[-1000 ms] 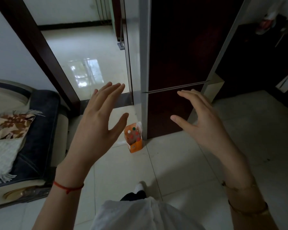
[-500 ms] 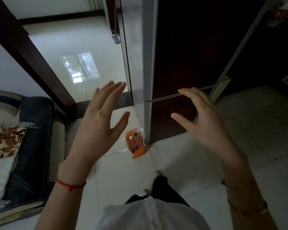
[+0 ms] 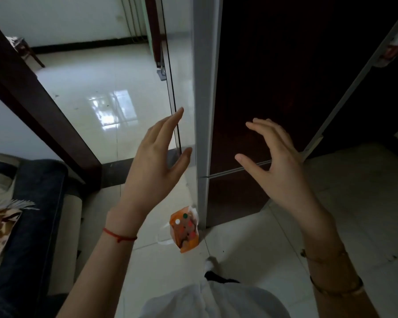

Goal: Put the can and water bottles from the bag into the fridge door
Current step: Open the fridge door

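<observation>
Both hands are riding higher against the fridge (image 3: 274, 76) than 0.5 s ago, and the orange bag (image 3: 184, 232) is sitting lower in my view. I am watching the left hand (image 3: 154, 166) hovering beside the fridge's pale side edge, its fingers straight and close together, thumb apart, holding nothing. The right hand (image 3: 278, 166) is hanging before the dark closed door, fingers loosely curved, thumb spread, gripping nothing. The orange bag is standing on the tiled floor (image 3: 239, 253) against the fridge's bottom corner; I cannot tell its contents.

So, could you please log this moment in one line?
left hand open; right hand open; orange dotted bag on tile floor beside shut dark-red fridge
</observation>
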Tool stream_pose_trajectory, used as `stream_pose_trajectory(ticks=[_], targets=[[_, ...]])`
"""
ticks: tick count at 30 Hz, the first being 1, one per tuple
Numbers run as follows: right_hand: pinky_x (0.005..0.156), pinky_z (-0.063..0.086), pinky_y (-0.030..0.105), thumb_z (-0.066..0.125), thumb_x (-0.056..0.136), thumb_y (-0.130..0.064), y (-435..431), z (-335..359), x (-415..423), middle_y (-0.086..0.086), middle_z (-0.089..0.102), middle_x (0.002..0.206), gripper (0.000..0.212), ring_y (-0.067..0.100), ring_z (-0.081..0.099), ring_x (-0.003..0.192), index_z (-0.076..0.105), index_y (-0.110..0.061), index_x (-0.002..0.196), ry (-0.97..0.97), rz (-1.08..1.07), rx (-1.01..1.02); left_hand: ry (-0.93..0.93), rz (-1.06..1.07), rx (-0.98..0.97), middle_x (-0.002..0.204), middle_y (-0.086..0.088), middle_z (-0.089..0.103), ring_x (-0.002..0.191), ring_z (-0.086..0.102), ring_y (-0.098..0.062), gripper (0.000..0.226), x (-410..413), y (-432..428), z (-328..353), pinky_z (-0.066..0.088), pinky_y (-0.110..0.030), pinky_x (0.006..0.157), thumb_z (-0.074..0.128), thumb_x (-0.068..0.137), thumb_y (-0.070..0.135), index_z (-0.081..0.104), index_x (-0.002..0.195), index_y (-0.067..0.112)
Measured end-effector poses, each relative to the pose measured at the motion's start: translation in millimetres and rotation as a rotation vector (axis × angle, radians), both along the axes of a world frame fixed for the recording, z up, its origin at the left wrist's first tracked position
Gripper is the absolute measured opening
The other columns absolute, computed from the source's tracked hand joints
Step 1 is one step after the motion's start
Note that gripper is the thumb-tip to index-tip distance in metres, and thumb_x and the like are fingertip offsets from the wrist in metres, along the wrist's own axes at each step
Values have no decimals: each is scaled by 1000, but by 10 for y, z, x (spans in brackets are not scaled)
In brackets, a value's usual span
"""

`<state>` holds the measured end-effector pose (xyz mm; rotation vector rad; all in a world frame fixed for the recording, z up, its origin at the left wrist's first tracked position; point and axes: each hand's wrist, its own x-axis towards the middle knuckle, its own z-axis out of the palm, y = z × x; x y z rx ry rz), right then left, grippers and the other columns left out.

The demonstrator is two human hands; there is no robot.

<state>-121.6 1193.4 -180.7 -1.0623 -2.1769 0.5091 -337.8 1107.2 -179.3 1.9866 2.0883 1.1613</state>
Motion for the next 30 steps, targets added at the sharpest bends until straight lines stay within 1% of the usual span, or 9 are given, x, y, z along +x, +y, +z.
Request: stream_pose_trajectory(ticks=[2, 4, 6, 10, 14, 19, 24, 28, 30], targets=[[108, 17, 6, 64, 87, -33, 178, 38, -62, -3, 36, 149, 58, 12, 24, 145, 44, -18, 139, 20, 0, 31, -47, 3, 19, 149, -1, 47, 138, 43, -13, 68, 8, 252, -3, 32, -22, 113, 60, 95, 28, 28, 154, 17], [108, 17, 7, 64, 87, -34, 342, 68, -122, -2, 35, 150, 58, 12, 23, 145, 44, -18, 140, 23, -4, 72, -78, 6, 40, 147, -2, 48, 135, 46, -14, 69, 16, 492, -28, 34, -21, 111, 60, 94, 27, 27, 154, 16], [112, 19, 15, 63, 88, -33, 493, 79, -184, 0, 34, 151, 58, 14, 21, 146, 43, -17, 140, 18, -4, 109, -113, 12, 61, 147, -4, 47, 133, 49, -15, 71, 6, 726, -74, 36, -18, 108, 61, 93, 27, 27, 154, 14], [114, 22, 25, 64, 89, -31, 718, 71, -309, 1, 30, 153, 60, 15, 18, 147, 40, -17, 142, 8, 25, 106, -169, 46, 67, 150, -5, 42, 132, 49, -15, 75, -68, 1089, -166, 30, 1, 99, 62, 93, 30, 23, 155, 14], [115, 23, 27, 63, 89, -33, 894, 50, -461, 0, 27, 155, 63, 16, 17, 147, 38, -18, 144, -21, 30, 121, -230, 71, 57, 153, -5, 38, 136, 45, -18, 78, -160, 1315, -190, 38, -22, 110, 64, 92, 27, 20, 156, 15], [119, 23, 34, 62, 89, -33, 1032, 49, -722, 2, 21, 158, 69, 19, 15, 148, 31, -17, 148, -13, 8, 193, -243, 36, 48, 151, -7, 39, 137, 44, -19, 77, -297, 1521, -161, 38, -33, 112, 65, 92, 22, 22, 155, 13], [122, 16, 38, 60, 90, -34, 1077, 105, -968, 2, 13, 161, 74, 21, 7, 150, 23, -17, 151, -30, -25, 242, -247, -61, 66, 146, -4, 48, 132, 48, -13, 73, -356, 1631, -154, 37, -21, 109, 64, 91, 21, 26, 153, 13], [122, 16, 40, 56, 91, -37, 1091, 86, -1077, 0, 11, 162, 73, 21, 5, 150, 21, -19, 152, -51, -62, 242, -302, -96, 119, 140, -3, 53, 124, 53, -11, 61, -390, 1660, -184, 42, -18, 105, 60, 93, 20, 35, 148, 12], [122, 16, 40, 53, 90, -40, 1080, 71, -1110, 0, 11, 162, 73, 21, 5, 150, 21, -20, 152, -64, -95, 243, -302, -114, 122, 139, -3, 54, 122, 54, -9, 57, -418, 1665, -189, 40, -10, 102, 59, 94, 19, 37, 146, 12]])
